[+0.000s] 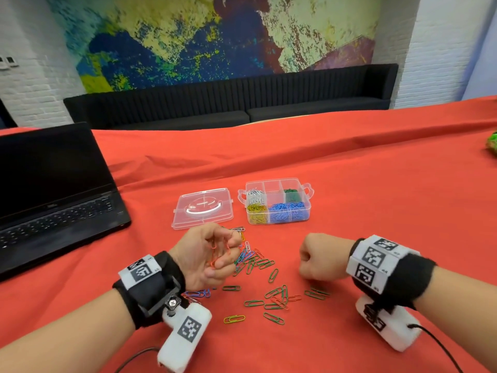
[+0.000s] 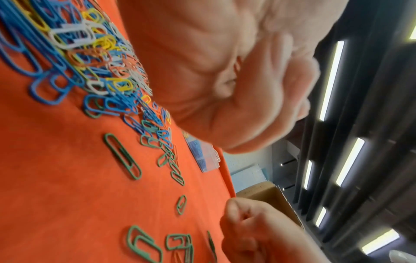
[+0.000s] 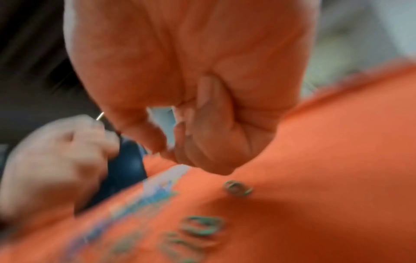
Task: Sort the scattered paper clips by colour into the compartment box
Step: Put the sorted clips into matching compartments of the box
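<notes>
– Several clips are in your left grip (image 1: 215, 254), yes? Which colour?

– Red clips (image 1: 227, 246). My left grip is turned palm up and its fingers are curled around them, a small bundle. My right grip (image 1: 318, 261) is closed like a fist, low over the desk (image 1: 376, 197). If a clip is inside it, I cannot tell; the right wrist view is too blurred.

– And where is the compartment box (image 1: 308, 208)?

– Beyond both grips, a little nearer to the right one, open. Its lid (image 1: 203, 208) lies just beyond my left grip. White, yellow, blue and green each have a compartment already. The middle compartment in the far row (image 1: 272, 189) looks empty.

– So which step is this?

– I think I am collecting the red ones. The mixed heap (image 1: 250, 258) lies just beside my left grip, and loose green clips (image 1: 274, 292) lie between the two grips, toward me.

– What does the next move need?

– Probably to carry the left grip forward over the empty compartment and open the fingers only there. The clips are thin and hook into each other, so one could hang on a finger or fall into the blue compartment beside it.
</notes>
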Tool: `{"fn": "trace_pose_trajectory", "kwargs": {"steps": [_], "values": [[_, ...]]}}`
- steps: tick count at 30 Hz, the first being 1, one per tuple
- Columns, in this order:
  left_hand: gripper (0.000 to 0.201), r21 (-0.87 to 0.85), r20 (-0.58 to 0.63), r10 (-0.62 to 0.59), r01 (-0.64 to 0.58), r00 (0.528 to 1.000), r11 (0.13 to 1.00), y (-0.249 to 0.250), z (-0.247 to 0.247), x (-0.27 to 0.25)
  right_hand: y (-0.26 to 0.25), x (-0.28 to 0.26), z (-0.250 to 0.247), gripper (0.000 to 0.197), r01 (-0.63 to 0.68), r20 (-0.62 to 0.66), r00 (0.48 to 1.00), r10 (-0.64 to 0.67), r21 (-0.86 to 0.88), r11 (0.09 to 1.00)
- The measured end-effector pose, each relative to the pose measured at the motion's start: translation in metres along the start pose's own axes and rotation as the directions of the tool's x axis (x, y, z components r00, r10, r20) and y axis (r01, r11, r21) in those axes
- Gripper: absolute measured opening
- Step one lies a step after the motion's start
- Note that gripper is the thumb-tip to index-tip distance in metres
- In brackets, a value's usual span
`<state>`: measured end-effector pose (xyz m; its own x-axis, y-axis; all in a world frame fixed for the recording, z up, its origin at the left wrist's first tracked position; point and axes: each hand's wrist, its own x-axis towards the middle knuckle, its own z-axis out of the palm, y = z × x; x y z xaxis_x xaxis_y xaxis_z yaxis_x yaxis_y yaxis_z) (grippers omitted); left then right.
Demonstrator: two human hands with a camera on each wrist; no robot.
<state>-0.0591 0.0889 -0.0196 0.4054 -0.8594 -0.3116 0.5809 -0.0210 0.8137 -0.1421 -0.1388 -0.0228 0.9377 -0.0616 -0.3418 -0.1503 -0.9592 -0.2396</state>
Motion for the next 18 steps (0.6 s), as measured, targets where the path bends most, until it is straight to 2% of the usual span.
{"fn": "trace_pose_trajectory", "kwargs": {"steps": [1, 2, 3, 4, 5, 6, 7, 8, 9, 10, 11, 12, 13, 14, 15, 16, 18], "values": [[0.017, 0.040, -0.056, 0.000, 0.002, 0.998, 0.999, -0.002, 0.002, 0.002, 0.003, -0.004, -0.001, 0.016, -0.037, 0.069, 0.997, 0.022, 0.227, 0.973], [0.024, 0.104, -0.117, 0.008, 0.004, 0.993, 0.995, -0.004, 0.005, 0.005, 0.007, -0.008, -0.001, 0.017, -0.097, 0.161, 0.987, 0.018, 0.497, 0.862], [0.029, 0.187, -0.162, 0.031, 0.000, 0.986, 0.982, -0.006, 0.008, 0.008, 0.011, -0.011, -0.002, 0.015, -0.168, 0.243, 0.970, -0.024, 0.737, 0.654], [0.030, 0.282, -0.186, 0.061, -0.006, 0.981, 0.959, -0.008, 0.012, 0.011, 0.015, -0.015, -0.003, 0.013, -0.230, 0.288, 0.953, -0.095, 0.889, 0.396], [0.028, 0.390, -0.195, 0.092, -0.009, 0.977, 0.921, -0.011, 0.015, 0.014, 0.020, -0.019, -0.005, 0.013, -0.266, 0.292, 0.943, -0.160, 0.949, 0.168], [0.025, 0.512, -0.199, 0.112, 0.006, 0.974, 0.859, -0.013, 0.019, 0.018, 0.023, -0.023, -0.007, 0.015, -0.281, 0.276, 0.939, -0.203, 0.960, 0.003], [0.020, 0.641, -0.204, 0.115, 0.044, 0.972, 0.766, -0.014, 0.022, 0.020, 0.025, -0.025, -0.008, 0.015, -0.287, 0.260, 0.939, -0.226, 0.953, -0.097], [0.015, 0.761, -0.206, 0.104, 0.093, 0.973, 0.642, -0.015, 0.025, 0.022, 0.025, -0.027, -0.008, 0.016, -0.287, 0.251, 0.939, -0.235, 0.949, -0.132], [0.010, 0.858, -0.194, 0.085, 0.127, 0.977, 0.498, -0.016, 0.029, 0.024, 0.023, -0.029, -0.008, 0.016, -0.287, 0.260, 0.940, -0.223, 0.952, -0.101], [0.007, 0.929, -0.166, 0.056, 0.138, 0.984, 0.345, -0.017, 0.034, 0.025, 0.020, -0.030, -0.007, 0.015, -0.274, 0.270, 0.946, -0.181, 0.962, 0.000], [0.006, 0.973, -0.131, 0.026, 0.124, 0.991, 0.193, -0.019, 0.038, 0.025, 0.017, -0.030, -0.004, 0.015, -0.241, 0.263, 0.959, -0.109, 0.954, 0.180], [0.008, 0.994, -0.097, 0.001, 0.097, 0.995, 0.046, -0.021, 0.042, 0.026, 0.013, -0.031, 0.000, 0.016, -0.190, 0.221, 0.975, -0.024, 0.884, 0.426], [0.011, 0.993, -0.072, -0.015, 0.070, 0.997, -0.090, -0.024, 0.045, 0.026, 0.009, -0.031, 0.004, 0.015, -0.125, 0.136, 0.990, 0.037, 0.731, 0.671], [0.013, 0.978, -0.060, -0.023, 0.054, 0.998, -0.202, -0.026, 0.048, 0.027, 0.006, -0.030, 0.007, 0.013, -0.047, 0.039, 0.999, 0.031, 0.541, 0.840], [0.014, 0.961, -0.051, -0.020, 0.044, 0.999, -0.274, -0.029, 0.051, 0.027, 0.003, -0.030, 0.011, 0.011, 0.035, -0.017, 0.999, -0.031, 0.373, 0.927], [0.013, 0.949, -0.046, -0.015, 0.038, 0.999, -0.314, -0.031, 0.052, 0.028, -0.001, -0.029, 0.014, 0.012, 0.104, -0.036, 0.995, -0.098, 0.265, 0.959], [0.008, 0.939, -0.035, -0.016, 0.027, 0.999, -0.342, -0.034, 0.052, 0.027, -0.009, -0.030, 0.017, 0.013, 0.162, -0.028, 0.987, -0.160, 0.138, 0.977]]}}
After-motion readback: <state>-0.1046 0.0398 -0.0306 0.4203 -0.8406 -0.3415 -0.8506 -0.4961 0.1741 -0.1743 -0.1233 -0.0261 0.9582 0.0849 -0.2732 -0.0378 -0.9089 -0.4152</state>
